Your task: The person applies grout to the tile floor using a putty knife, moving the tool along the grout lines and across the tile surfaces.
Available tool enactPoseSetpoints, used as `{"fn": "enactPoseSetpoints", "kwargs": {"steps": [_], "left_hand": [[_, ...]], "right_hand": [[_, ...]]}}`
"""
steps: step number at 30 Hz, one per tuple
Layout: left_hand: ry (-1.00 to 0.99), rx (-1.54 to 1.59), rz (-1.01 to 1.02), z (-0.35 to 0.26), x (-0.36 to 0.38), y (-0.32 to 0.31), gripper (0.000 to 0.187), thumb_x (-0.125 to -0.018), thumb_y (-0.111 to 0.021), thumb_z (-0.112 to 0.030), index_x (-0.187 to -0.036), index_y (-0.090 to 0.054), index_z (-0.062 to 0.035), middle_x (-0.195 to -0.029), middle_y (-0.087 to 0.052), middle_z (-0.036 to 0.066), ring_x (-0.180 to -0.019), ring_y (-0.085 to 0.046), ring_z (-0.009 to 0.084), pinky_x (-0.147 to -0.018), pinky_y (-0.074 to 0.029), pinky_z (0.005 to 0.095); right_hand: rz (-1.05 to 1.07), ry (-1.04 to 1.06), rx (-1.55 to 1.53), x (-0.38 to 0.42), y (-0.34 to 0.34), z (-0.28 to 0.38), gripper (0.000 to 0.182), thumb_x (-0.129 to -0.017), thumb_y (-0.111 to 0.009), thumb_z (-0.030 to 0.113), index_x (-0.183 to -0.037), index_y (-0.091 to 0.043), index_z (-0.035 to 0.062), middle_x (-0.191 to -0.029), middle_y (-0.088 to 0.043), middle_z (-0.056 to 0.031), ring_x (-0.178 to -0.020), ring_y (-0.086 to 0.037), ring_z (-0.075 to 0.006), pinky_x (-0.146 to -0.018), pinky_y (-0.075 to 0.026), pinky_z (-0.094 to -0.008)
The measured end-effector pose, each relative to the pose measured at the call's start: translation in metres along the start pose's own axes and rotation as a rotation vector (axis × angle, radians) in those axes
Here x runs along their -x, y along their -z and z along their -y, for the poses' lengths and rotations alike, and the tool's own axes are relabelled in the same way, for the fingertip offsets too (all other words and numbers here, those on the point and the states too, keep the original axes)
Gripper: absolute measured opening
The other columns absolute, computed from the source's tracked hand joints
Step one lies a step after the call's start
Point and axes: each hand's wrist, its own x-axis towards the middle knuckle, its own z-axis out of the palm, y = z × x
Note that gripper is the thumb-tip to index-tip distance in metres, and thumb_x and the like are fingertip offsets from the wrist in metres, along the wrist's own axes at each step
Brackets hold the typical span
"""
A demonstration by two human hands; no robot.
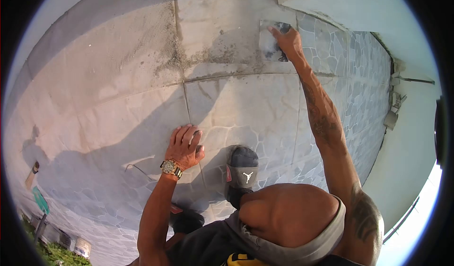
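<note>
Knee (288,214) nearest the lens, bent up, grey shorts hem around it; shoe (242,171) planted on the tiles just past it.

Work item: grey sponge pad (273,41) pressed flat on the tile floor (118,67), far end of reach, beside the grout line that runs toward the wall (350,6). Right hand (289,43) sits on top of it, fingers spread over the pad, palm down, clamped by pressure more than by a pinch. Arm is at full stretch.

Left hand (184,148) is flat on the floor, fingers together and slightly curled, holding nothing, only propping body weight. Watch (171,167) on that wrist.

Around the pad: dark grit and residue haze (189,58) along the 2 joints that cross left of it. Tiles nearer the shoe look cleaner.

My read on doing this step well:
- Keep the pad flat, even palm pressure; a tilted edge would gouge the joint.
- Work diagonally across the joints, not along them.
- Short overlapping strokes; full reach gives little downforce, so shifting the body closer probably helps.
- Keep the left palm off the hazy zone.
- Pad looks loaded with dark stuff on its far corner; likely needs a rinse soon.

Off to the side: pale bucket (82,247) by the grass at the floor edge, well apart from both hands.
</note>
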Motion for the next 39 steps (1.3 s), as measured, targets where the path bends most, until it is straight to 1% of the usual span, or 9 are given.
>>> {"fn": "enactPoseSetpoints", "kwargs": {"steps": [4,7,14,17,22,25,30,36,39], "left_hand": [[-0.016,0.008,0.01,0.002,0.002,-0.004,0.053,-0.08,-0.068,-0.032,-0.128,-0.055,-0.012,-0.137,-0.049,0.009,-0.131,-0.047,0.0287,-0.112,-0.039,0.0504],[0.003,0.014,-0.013,0.003,0.002,-0.006,0.054,-0.08,-0.068,-0.032,-0.128,-0.055,-0.0123,-0.137,-0.049,0.009,-0.131,-0.047,0.0286,-0.112,-0.039,0.05],[-0.027,0.023,-0.016,0.004,0.003,-0.005,0.054,-0.08,-0.068,-0.032,-0.128,-0.056,-0.0121,-0.137,-0.049,0.008,-0.13,-0.048,0.0278,-0.112,-0.04,0.0495],[0.012,0.051,0.007,0.001,0.004,-0.005,0.057,-0.078,-0.069,-0.028,-0.13,-0.052,-0.0121,-0.138,-0.047,0.01,-0.131,-0.046,0.0308,-0.111,-0.039,0.0525],[-0.01,0.047,-0.055,0.001,0.004,-0.005,0.055,-0.078,-0.069,-0.028,-0.129,-0.053,-0.0122,-0.137,-0.047,0.009,-0.131,-0.047,0.0299,-0.111,-0.039,0.052],[-0.024,0.053,-0.042,-0.001,0.005,-0.005,0.055,-0.079,-0.069,-0.028,-0.129,-0.053,-0.0123,-0.137,-0.047,0.009,-0.131,-0.046,0.0293,-0.111,-0.04,0.0517],[-0.013,0.06,-0.058,0.001,0.003,-0.006,0.054,-0.079,-0.068,-0.028,-0.129,-0.053,-0.0128,-0.137,-0.046,0.008,-0.133,-0.044,0.0285,-0.112,-0.04,0.0513],[-0.023,0.072,-0.034,0.001,0.003,-0.005,0.054,-0.079,-0.068,-0.028,-0.129,-0.052,-0.0116,-0.137,-0.047,0.009,-0.133,-0.045,0.0298,-0.112,-0.039,0.052],[-0.003,0.037,-0.008,0.001,0.003,-0.003,0.056,-0.08,-0.068,-0.031,-0.131,-0.053,-0.0119,-0.138,-0.048,0.01,-0.131,-0.047,0.0296,-0.112,-0.039,0.051]], "right_hand": [[0.022,-0.026,0.055,-0.021,0.022,-0.013,0.064,-0.079,-0.082,0.048,-0.084,-0.067,-0.0138,-0.073,-0.069,-0.0183,-0.063,-0.065,-0.0231,-0.061,-0.052,-0.0376],[0.074,-0.124,-0.537,-0.019,0.062,-0.07,0.039,-0.086,-0.08,0.028,-0.096,-0.072,-0.0098,-0.084,-0.073,-0.0164,-0.071,-0.072,-0.02,-0.063,-0.057,-0.0323],[0.036,0.076,-0.034,-0.024,-0.005,0.004,0.063,-0.082,-0.078,0.051,-0.089,-0.069,-0.0116,-0.074,-0.068,-0.0224,-0.057,-0.063,-0.0211,-0.057,-0.051,-0.0394],[0.085,-0.12,-0.573,-0.036,0.031,-0.049,0.06,-0.082,-0.08,0.048,-0.08,-0.068,-0.011,-0.07,-0.067,-0.0166,-0.053,-0.059,-0.0198,-0.056,-0.05,-0.0386],[-0.021,0.04,-0.101,-0.039,-0.038,0.025,0.065,-0.081,-0.08,0.048,-0.065,-0.06,-0.0122,-0.059,-0.059,-0.0153,-0.056,-0.054,-0.0196,-0.055,-0.048,-0.0408],[0.021,0.255,-0.102,-0.047,-0.021,0.045,0.068,-0.081,-0.079,0.05,-0.065,-0.058,-0.0126,-0.057,-0.056,-0.0152,-0.054,-0.051,-0.0196,-0.054,-0.046,-0.0426],[0.069,-0.004,-0.503,-0.07,-0.009,-0.039,0.055,-0.084,-0.08,0.043,-0.077,-0.066,-0.0103,-0.062,-0.062,-0.0094,-0.052,-0.051,-0.0156,-0.05,-0.046,-0.036],[-0.011,0.343,-0.201,-0.027,-0.04,0.059,0.065,-0.083,-0.078,0.049,-0.063,-0.058,-0.0091,-0.053,-0.052,-0.0077,-0.053,-0.048,-0.0166,-0.052,-0.046,-0.0397],[0.121,0.008,-0.007,0.0,0.046,0.003,0.056,-0.085,-0.078,0.046,-0.08,-0.066,-0.0087,-0.065,-0.063,-0.0097,-0.06,-0.056,-0.0164,-0.06,-0.05,-0.037]]}}
